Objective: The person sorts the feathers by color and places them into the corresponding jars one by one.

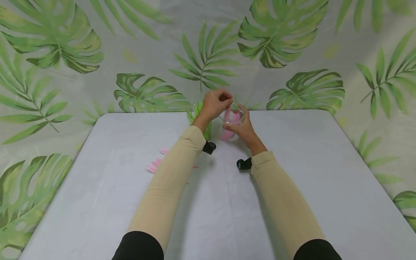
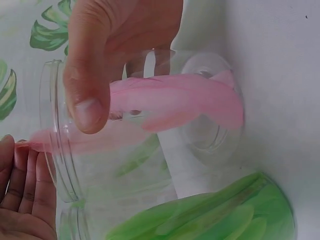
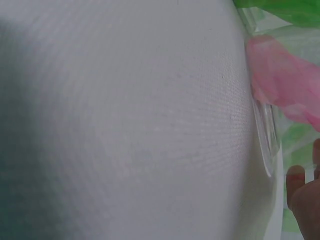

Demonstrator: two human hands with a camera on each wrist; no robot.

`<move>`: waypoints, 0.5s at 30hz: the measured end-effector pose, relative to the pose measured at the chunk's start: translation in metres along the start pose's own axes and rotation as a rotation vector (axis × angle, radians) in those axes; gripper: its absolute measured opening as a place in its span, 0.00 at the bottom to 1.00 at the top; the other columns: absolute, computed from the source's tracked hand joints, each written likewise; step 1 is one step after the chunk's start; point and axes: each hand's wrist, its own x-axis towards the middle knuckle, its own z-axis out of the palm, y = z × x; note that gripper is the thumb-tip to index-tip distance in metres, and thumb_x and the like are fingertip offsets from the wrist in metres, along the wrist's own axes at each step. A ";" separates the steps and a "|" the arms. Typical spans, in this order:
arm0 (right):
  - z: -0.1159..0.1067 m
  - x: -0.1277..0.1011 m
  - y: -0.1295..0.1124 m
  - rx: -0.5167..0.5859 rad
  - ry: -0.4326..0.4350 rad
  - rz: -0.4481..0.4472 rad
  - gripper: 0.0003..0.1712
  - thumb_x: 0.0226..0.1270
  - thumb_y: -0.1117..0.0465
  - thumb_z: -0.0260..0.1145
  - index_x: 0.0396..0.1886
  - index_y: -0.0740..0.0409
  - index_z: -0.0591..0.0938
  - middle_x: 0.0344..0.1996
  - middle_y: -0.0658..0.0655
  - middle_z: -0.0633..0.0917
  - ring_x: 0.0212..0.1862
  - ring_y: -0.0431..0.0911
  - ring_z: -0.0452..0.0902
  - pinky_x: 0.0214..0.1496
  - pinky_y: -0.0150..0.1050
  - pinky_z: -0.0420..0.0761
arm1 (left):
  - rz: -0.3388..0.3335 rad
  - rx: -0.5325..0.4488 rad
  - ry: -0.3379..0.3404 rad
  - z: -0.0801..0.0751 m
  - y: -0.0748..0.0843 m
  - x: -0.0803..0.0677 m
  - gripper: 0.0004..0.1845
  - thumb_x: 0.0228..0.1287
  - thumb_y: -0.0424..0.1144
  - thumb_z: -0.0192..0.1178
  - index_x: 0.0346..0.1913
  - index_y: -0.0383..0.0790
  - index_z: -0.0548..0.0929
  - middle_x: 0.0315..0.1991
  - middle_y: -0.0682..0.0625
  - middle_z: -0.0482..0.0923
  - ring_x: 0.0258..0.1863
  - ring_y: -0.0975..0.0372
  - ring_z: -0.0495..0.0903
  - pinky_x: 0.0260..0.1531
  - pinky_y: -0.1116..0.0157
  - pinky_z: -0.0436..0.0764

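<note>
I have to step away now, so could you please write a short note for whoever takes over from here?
Left hand: above the clear jar's mouth, pinching the tip of a pink feather that stands in the jar.
Right hand: grips the clear jar from the side, steadying it on the table.
A second jar of green feathers stands right beside it.
Done: pink feather is mostly inside the jar, tip still above the rim.
Left: more pink feathers lie loose on the table to the left of the arms, not yet in a jar.
</note>
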 end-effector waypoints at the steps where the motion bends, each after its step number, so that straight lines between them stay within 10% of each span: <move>1: 0.000 0.001 0.002 -0.001 0.002 -0.001 0.61 0.53 0.64 0.75 0.78 0.45 0.46 0.75 0.63 0.60 0.72 0.58 0.61 0.74 0.56 0.65 | -0.004 0.004 -0.002 0.000 0.000 0.000 0.08 0.70 0.37 0.60 0.46 0.36 0.84 0.42 0.41 0.85 0.38 0.58 0.83 0.39 0.68 0.83; 15: -0.001 0.015 0.026 -0.062 0.039 -0.015 0.60 0.53 0.56 0.77 0.77 0.35 0.47 0.74 0.58 0.61 0.71 0.56 0.61 0.73 0.57 0.66 | -0.017 0.043 -0.013 0.002 -0.003 -0.002 0.09 0.70 0.38 0.61 0.47 0.37 0.84 0.44 0.43 0.86 0.42 0.56 0.84 0.42 0.66 0.84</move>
